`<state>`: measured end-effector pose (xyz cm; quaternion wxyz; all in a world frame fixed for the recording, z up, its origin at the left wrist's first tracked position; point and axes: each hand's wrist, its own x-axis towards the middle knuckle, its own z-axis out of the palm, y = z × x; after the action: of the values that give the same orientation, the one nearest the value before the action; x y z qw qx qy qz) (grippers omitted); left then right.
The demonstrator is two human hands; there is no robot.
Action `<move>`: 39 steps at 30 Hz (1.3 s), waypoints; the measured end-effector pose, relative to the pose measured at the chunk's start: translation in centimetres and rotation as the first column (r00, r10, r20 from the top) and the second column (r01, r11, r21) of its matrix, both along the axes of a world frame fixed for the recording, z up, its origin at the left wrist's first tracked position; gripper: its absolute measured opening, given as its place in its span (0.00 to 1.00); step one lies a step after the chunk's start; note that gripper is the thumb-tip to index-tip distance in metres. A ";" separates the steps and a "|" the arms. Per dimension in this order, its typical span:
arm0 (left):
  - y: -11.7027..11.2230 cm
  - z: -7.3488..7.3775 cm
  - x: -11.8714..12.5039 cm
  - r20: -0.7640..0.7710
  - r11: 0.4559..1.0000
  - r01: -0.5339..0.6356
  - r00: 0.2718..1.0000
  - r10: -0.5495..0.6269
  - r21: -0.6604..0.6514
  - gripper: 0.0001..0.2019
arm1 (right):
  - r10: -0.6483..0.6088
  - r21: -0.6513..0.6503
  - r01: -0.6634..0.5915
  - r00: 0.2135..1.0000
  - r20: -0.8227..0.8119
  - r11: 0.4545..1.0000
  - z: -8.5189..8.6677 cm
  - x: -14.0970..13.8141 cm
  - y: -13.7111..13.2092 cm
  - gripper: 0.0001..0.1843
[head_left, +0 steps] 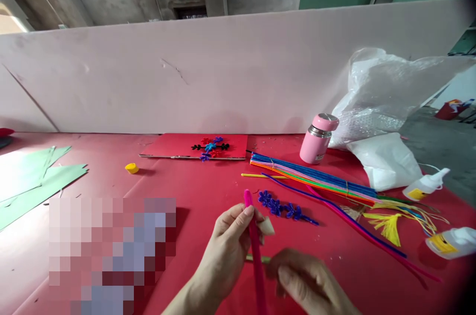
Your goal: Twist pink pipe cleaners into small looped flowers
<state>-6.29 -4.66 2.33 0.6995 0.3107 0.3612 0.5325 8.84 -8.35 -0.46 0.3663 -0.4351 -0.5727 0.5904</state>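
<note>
My left hand (232,238) is closed on a bright pink pipe cleaner (256,260), its tip sticking up past the thumb. A small off-white piece (267,226) shows behind those fingers; its kind is unclear. My right hand (307,278), slightly blurred, has its fingers curled at the end of a thin greenish strip (256,258), which passes behind the pink stem. Beyond my hands lie purple pipe-cleaner flowers (280,206) joined in a row. A long dark blue pipe cleaner (334,207) and another pink one (353,223) stretch to the right.
A bundle of coloured pipe cleaners (312,173), yellow tassel (388,225), pink flask (319,139) and two glue bottles (426,184) occupy the right. Farther back, a red board (167,146) bears small flowers. Green sheets (55,181) and a yellow cap (132,168) lie left. Pale partition (223,72) behind.
</note>
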 end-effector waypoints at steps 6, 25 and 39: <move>-0.4 -0.2 0.3 0.038 0.869 0.488 0.873 -0.487 -0.078 0.11 | -0.190 0.057 0.194 0.979 -0.073 0.979 1.2 1.7 2.2 0.12; -1.5 -1.8 1.3 -0.077 0.870 0.452 0.878 -0.473 -0.196 0.12 | -0.076 0.172 0.061 0.993 0.085 0.983 0.2 2.1 2.5 0.08; -1.6 -2.3 0.7 -0.031 0.842 0.491 0.860 -0.510 -0.222 0.12 | -0.032 0.334 -0.032 0.982 0.184 0.942 -0.1 2.6 2.9 0.05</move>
<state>-5.59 -6.27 0.07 0.8258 0.3434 0.3516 0.2767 11.43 -5.44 -0.59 0.3794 -0.4200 -0.6966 0.4409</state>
